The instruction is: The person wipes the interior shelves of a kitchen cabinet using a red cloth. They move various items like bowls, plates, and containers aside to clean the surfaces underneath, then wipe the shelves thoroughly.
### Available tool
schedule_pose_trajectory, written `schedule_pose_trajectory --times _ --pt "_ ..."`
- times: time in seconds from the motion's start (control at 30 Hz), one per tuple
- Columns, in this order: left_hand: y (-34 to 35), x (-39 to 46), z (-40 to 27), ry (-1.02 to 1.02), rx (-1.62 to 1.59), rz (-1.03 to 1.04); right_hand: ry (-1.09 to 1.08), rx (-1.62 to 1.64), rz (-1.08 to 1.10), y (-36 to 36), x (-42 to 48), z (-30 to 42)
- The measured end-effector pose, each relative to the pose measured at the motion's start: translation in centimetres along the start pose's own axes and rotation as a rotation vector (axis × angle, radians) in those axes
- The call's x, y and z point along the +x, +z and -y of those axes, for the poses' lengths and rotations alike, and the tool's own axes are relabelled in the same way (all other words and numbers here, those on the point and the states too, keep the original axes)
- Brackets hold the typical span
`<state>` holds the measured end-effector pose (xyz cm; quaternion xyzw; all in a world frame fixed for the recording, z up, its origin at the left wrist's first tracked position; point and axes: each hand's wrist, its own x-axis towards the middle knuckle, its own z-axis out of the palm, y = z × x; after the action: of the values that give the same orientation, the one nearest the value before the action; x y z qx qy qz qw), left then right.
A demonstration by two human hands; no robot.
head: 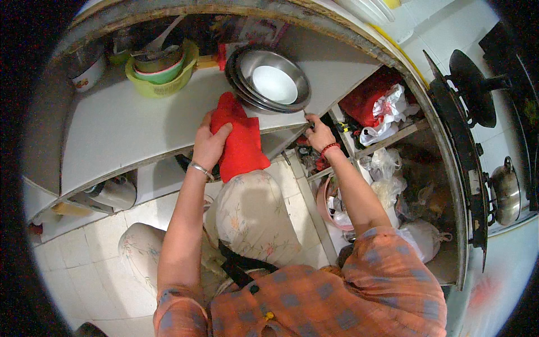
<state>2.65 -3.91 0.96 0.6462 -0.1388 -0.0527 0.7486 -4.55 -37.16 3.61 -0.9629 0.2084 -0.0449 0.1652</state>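
My left hand (210, 141) holds a red cloth (240, 143), its thumb pressed on top. The cloth's lower end rests against my raised knee in floral trousers, and its upper end reaches over the front of the pale cabinet shelf (126, 135). My right hand (321, 135) is curled at the shelf's right front edge. Something small and dark shows at its fingers, but what they grip is unclear. Just beyond that hand, nested stainless steel bowls (301, 78) stand on the shelf, with a white bowl (274, 85) inside the top one.
Back left on the shelf are a yellow-green plastic basket (164, 88) holding bowls and a white enamel pot (89, 76). To the right, open compartments hold plastic bags (385, 164) and a pink container (323, 202). Above the bent cabinet edge sits a gas stove (459, 139).
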Motion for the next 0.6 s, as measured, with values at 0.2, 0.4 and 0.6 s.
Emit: schedule_pose_trajectory --times 0.2,0.4,0.6 --pt "-1.3 -0.6 -0.4 0.031 0.011 -0.057 0.031 -0.004 -0.066 1.4 -2.0 -1.4" --pt "-1.7 -0.7 -0.5 0.035 0.044 -0.047 -0.054 0.275 -0.159 1.5 -2.0 0.1" --pt "-1.3 0.3 0.4 0.039 0.116 -0.048 -0.05 0.045 -0.14 0.3 1.0 1.3"
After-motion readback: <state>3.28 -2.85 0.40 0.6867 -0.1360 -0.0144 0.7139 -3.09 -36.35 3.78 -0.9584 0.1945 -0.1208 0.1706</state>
